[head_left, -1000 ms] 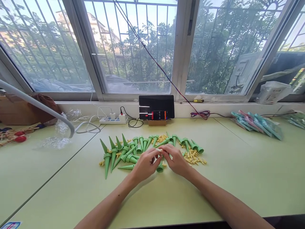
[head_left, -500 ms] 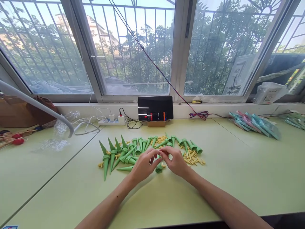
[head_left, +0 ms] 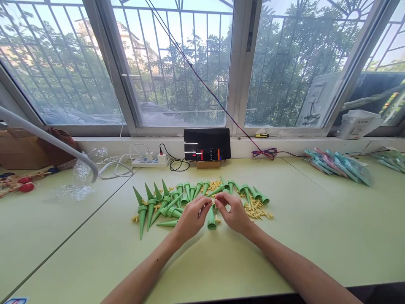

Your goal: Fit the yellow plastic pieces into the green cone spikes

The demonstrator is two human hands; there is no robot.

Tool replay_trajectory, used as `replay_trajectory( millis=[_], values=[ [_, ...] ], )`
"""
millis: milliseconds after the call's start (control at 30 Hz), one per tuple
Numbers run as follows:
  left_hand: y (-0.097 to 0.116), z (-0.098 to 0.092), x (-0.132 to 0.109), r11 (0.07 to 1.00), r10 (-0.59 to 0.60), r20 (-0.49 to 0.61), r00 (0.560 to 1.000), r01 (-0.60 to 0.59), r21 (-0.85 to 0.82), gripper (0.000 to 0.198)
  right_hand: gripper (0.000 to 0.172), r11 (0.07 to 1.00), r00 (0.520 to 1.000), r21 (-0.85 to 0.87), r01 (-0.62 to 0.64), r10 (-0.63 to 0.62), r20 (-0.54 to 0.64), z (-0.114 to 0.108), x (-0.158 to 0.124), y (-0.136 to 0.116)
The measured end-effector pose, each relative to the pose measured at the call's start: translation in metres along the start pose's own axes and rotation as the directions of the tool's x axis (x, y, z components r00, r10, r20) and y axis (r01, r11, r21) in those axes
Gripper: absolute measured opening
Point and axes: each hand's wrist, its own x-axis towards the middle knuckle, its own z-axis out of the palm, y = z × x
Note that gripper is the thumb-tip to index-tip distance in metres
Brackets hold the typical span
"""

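Forearms reach in over the table (head_left: pixel 316 240). Left hand (head_left: pixel 190 218) and right hand (head_left: pixel 236 216) meet, each grip pinched shut on the upper end of one green cone spike (head_left: pixel 211 220). Beyond, left-side spikes (head_left: pixel 148 207) seem already fitted with yellow pieces. Many more spikes lie unjoined beside loose yellow pegs (head_left: pixel 257 211).

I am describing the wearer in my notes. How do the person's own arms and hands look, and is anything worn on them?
The left forearm and the right forearm are bare; no sleeve reaches into view. The left hand and the right hand wear no gloves. No watch, bracelet or ring shows, though the fingers are too small to be sure.
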Motion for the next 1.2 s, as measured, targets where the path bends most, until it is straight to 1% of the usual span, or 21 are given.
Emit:
replay_trajectory(
  millis=[200, 567, 633, 767, 833, 933, 1200],
  values=[
    [-0.0021, 0.0002, 0.0, 1.0, 0.009, 0.003, 1.0, -0.009, -0.001, 0.017, 0.017, 1.0, 1.0, 0.0, 0.024, -0.024, 0.011, 0.0014, -0.0002, 0.0022],
    [-0.002, 0.001, -0.0001, 0.999, -0.003, 0.012, 1.0, 0.003, 0.033, 0.021, 0.024, 0.998, 1.0, -0.067, 0.013, -0.012, 0.004, 0.0022, -0.0004, 0.004],
    [-0.0016, 0.0007, -0.0004, 0.999, -0.011, 0.004, 1.0, 0.01, 0.038, 0.021, 0.023, 0.998, 1.0, -0.066, 0.008, -0.009, -0.016, 0.0022, 0.0001, 0.0037],
    [-0.0003, 0.0009, 0.0, 0.999, -0.026, 0.008, 1.0, 0.026, 0.038, 0.023, 0.022, 0.998, 0.991, -0.066, -0.022, 0.013, -0.134, -0.0003, 0.0028, 0.0023],
    [0.0007, 0.0012, -0.0001, 0.998, -0.037, 0.038, 0.999, 0.035, 0.051, 0.023, 0.022, 0.998, 0.984, -0.055, -0.041, 0.031, -0.175, -0.002, 0.0038, 0.0012],
    [0.002, 0.0018, -0.0013, 0.995, -0.049, 0.117, 0.992, 0.038, 0.091, 0.025, 0.021, 0.997, 0.98, -0.046, -0.056, 0.047, -0.194, -0.0032, 0.0038, -0.0002],
    [0.003, 0.0035, -0.0024, 0.984, -0.095, 0.254, 0.962, 0.051, 0.171, 0.018, 0.019, 0.997, 0.986, -0.07, -0.043, 0.031, -0.167, 0.0014, 0.0011, 0.0013]
  ],
)
